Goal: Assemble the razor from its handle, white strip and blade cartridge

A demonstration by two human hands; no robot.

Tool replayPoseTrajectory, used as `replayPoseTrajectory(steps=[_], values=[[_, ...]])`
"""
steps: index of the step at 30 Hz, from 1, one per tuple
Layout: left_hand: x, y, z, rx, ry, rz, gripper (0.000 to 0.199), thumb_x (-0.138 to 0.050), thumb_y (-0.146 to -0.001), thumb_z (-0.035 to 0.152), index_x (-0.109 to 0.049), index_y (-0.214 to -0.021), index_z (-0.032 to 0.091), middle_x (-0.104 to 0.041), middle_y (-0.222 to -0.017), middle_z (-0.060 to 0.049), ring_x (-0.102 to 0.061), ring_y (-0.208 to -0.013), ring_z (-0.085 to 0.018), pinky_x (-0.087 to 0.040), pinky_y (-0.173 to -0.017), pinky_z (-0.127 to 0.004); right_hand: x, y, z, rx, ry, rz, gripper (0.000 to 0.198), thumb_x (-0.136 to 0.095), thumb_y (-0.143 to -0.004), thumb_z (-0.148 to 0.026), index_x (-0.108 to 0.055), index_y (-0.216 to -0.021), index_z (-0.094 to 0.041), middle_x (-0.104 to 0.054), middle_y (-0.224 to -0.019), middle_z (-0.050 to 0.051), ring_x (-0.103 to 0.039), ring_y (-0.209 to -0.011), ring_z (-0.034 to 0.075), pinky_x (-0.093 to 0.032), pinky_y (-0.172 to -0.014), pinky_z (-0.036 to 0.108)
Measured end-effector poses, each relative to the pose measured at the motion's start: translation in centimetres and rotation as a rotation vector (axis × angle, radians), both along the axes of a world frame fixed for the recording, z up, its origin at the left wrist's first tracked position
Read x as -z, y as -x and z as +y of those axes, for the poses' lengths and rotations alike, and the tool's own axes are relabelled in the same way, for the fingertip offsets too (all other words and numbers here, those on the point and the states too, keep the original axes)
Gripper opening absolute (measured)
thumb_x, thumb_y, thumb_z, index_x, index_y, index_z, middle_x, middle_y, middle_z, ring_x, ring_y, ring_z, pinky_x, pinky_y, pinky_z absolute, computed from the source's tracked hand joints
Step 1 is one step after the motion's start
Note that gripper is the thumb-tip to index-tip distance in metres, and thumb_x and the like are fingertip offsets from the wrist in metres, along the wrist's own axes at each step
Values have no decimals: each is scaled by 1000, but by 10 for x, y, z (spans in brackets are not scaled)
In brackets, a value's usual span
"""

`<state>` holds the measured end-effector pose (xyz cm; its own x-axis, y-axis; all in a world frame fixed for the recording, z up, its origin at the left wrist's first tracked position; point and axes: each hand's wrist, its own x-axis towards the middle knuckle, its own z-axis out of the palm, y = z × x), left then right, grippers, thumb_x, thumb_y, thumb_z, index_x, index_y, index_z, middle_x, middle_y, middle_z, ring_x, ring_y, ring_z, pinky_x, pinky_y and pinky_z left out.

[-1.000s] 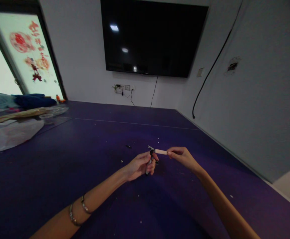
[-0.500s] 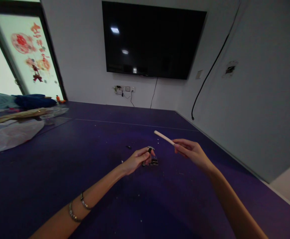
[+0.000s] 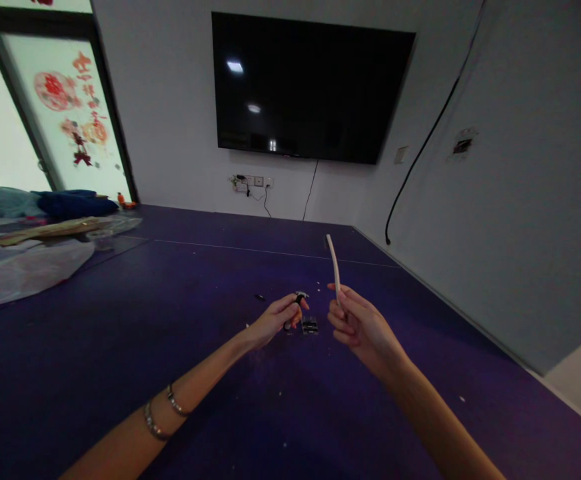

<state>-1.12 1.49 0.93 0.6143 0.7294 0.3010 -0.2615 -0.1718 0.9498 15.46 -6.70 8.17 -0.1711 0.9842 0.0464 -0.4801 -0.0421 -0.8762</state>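
Observation:
My left hand (image 3: 276, 319) is closed around a small tool with a black handle and a silver curved head (image 3: 301, 295). Its exact kind does not show, as my fingers cover much of it. My right hand (image 3: 363, 328) grips the lower end of a pale, slender, slightly curved stick (image 3: 334, 263), which stands nearly upright above the purple surface (image 3: 210, 387). Just right of my left hand lies a small clear case with dark pieces (image 3: 309, 325). A small black piece (image 3: 259, 297) rests beyond my left wrist.
Small white scraps (image 3: 319, 287) are scattered over the surface. At the left lie a plastic sheet (image 3: 35, 270), a long tan package (image 3: 53, 230) and dark blue cloth (image 3: 73, 204). A black cable (image 3: 423, 137) hangs down the right wall; a television (image 3: 310, 87) is mounted ahead.
My right hand has turned the stick from slanting left to nearly upright and shifted slightly left and lower. My left hand keeps its hold, almost unmoved. The view has tilted slightly.

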Motion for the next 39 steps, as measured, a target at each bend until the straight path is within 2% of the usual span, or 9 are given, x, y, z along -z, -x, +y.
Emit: replayPoseTrajectory(steps=[5,10,22,32,39], values=[[1,-1,0,-26,38,-4,33,-51,-80,46,-50,-89,15,-42,-65,3,-38,-57,-8,-28,-55,-22,18,19,-7,-79,170,132,32,-63,-72,-41,-54,-89,-16,-33,-47,-9,-20,-37,2,-10,-35,16],[0,-3,1,-44,29,14,34,-50,-79,48,-50,-88,15,-42,-63,3,-38,-56,-8,-27,-54,-22,29,23,-18,-109,182,113,30,-62,-72,-44,-52,-81,-17,-32,-46,-9,-19,-36,2,-9,-35,17],[6,-4,2,-44,52,-41,30,-52,-80,44,-53,-89,15,-42,-63,3,-37,-57,-8,-29,-58,-23,45,46,-43,-73,280,117,32,-64,-69,-44,-47,-81,-20,-36,-45,-10,-23,-34,2,-9,-34,16],[4,-3,0,-112,33,-25,27,-52,-80,41,-55,-87,15,-42,-64,3,-35,-56,-8,-27,-54,-22,51,59,-45,-81,270,86,33,-62,-70,-48,-46,-82,-21,-37,-46,-10,-24,-33,2,-11,-34,17],[6,-3,0,-100,64,-23,26,-53,-80,42,-52,-83,15,-40,-61,3,-35,-57,-8,-28,-55,-22,51,55,-37,-50,236,94,32,-63,-70,-46,-48,-83,-21,-35,-46,-10,-21,-35,2,-8,-34,16]])
